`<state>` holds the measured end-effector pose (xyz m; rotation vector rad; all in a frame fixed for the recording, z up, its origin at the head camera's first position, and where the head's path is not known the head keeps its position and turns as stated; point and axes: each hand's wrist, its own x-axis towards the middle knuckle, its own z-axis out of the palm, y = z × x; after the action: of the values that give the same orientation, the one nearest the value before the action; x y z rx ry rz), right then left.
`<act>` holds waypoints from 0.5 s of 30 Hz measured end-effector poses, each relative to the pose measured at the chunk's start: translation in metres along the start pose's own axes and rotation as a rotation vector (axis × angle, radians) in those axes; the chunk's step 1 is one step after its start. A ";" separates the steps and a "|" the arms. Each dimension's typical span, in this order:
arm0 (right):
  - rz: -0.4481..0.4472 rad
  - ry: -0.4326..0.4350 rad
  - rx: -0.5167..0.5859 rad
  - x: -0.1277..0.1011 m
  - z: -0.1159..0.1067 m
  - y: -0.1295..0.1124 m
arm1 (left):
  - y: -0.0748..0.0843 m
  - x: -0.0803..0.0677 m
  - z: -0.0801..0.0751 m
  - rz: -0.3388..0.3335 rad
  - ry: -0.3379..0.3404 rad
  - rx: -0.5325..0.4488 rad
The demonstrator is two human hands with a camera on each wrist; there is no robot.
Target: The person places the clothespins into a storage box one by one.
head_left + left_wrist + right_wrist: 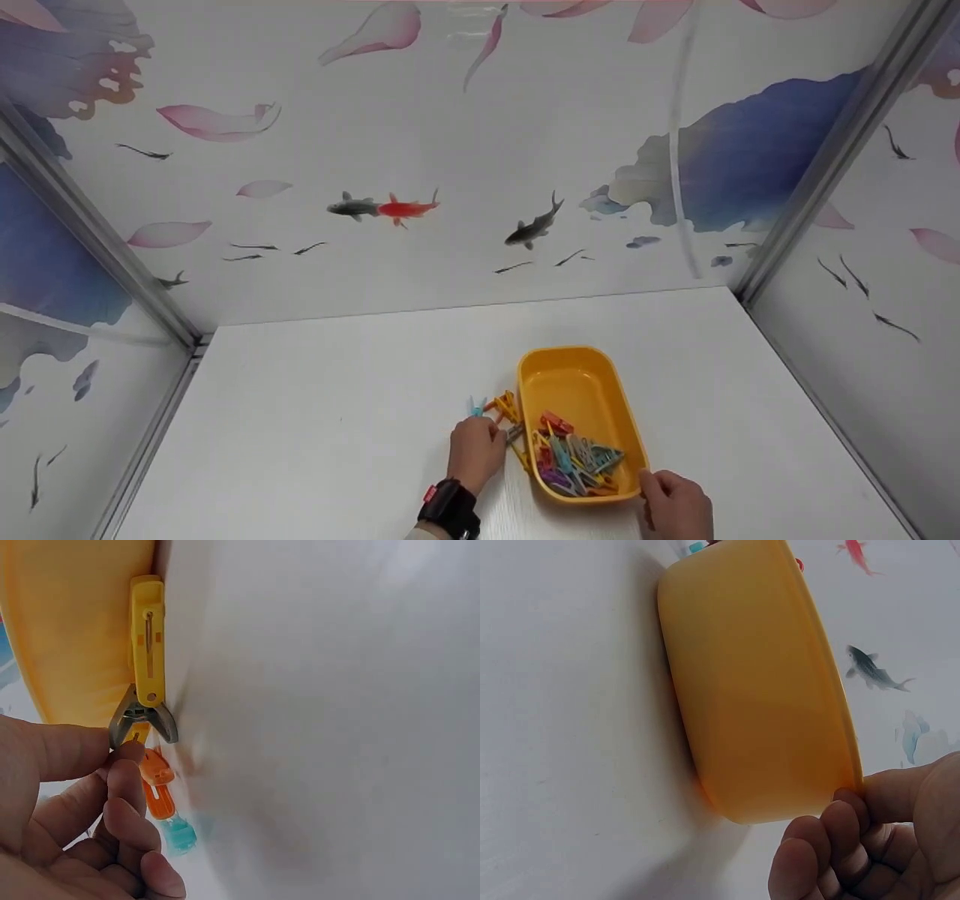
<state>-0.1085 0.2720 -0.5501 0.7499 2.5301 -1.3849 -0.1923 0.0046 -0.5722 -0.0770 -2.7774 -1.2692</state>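
Observation:
A yellow plastic tray (566, 375) holds a pile of mixed-colour clothespins (577, 457) in its near half. My right hand (679, 506) pinches the tray's rim at the near right corner between thumb and curled fingers. On the tray's other side, my left hand (476, 454) has its thumb and forefinger pinched on one leg of a grey clothespin (165, 724). A yellow clothespin (148, 645) lies against the tray wall just beyond it. Near the left fingertips are an orange clothespin (157, 791) and a light blue clothespin (477, 406).
Everything stands on a white tabletop (337, 420). Printed panels with fish and petals rise as a back wall (450, 150) and side walls, joined by metal corner posts (825, 142). A black band (450, 506) is strapped round the left wrist.

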 end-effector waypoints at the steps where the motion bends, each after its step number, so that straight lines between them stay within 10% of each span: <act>1: 0.003 -0.003 0.003 0.000 0.000 0.000 | 0.001 0.000 0.000 -0.009 -0.007 -0.015; 15: 0.017 0.005 0.013 0.000 0.001 -0.001 | 0.007 -0.008 -0.004 -0.041 0.019 -0.045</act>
<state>-0.1094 0.2708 -0.5502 0.7765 2.5146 -1.3975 -0.1838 0.0063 -0.5651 -0.0115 -2.7484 -1.3354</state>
